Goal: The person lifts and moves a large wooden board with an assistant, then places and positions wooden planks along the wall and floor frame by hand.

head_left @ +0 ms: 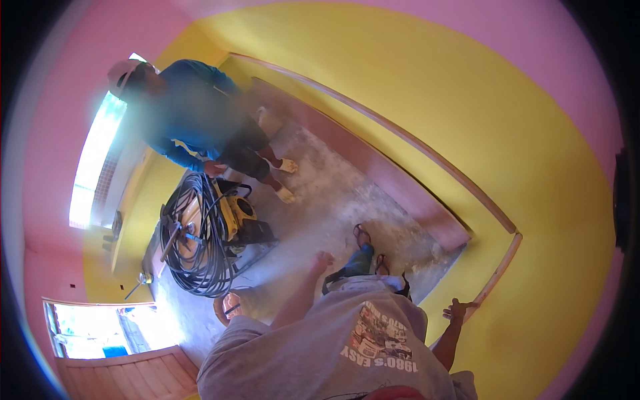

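The left hand [323, 261] is held empty, loosely open. By the spread right hand [458, 309], a slim wooden rail [500, 268] is touched, not gripped; lengthwise, it is carried along the smooth yellow wall [540, 160] at right, near to far.

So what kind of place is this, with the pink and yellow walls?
Probably a room being built or fixed up, though I can't be sure. The floor is bare, patchy concrete, and a yellow-and-black machine stands there with a big coil of black hose or cable.
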Available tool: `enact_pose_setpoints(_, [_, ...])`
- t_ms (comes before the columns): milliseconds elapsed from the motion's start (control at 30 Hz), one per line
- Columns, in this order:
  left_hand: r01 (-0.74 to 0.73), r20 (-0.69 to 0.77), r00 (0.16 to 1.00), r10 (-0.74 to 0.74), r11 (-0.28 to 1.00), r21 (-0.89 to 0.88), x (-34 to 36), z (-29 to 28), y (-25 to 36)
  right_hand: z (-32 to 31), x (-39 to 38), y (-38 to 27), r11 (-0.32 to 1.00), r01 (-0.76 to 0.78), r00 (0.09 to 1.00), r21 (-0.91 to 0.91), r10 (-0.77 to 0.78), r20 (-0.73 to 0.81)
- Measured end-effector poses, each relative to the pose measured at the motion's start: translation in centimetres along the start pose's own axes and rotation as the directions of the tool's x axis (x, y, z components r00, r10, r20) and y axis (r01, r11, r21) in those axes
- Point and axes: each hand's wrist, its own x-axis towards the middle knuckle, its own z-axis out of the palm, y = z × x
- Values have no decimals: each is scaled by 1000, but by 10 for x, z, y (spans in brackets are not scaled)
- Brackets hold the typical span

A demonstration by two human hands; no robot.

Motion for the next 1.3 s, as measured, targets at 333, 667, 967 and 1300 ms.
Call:
enact_pose_setpoints(333, [23, -47, 998, -28, 995, -100, -26, 1, 2, 12, -21, -17, 991, 7, 994, 135, 8, -105])
enact_pose_setpoints(667, [74, 25, 997, -74, 997, -14, -31, 1, 8, 10, -27, -20, 999, 41, 988, 17, -38, -147])
enact_pose_setpoints(967, [-480, 276, 875, 398, 788, 385, 24, -8, -76, -12, 8, 16, 967, 253, 898, 9, -231, -375])
enact_pose_setpoints(1300, [-559, 407, 829, 383, 566, 607, -4, 14, 13, 10, -61, -44, 991, 129, 874, 37, -96, -477])
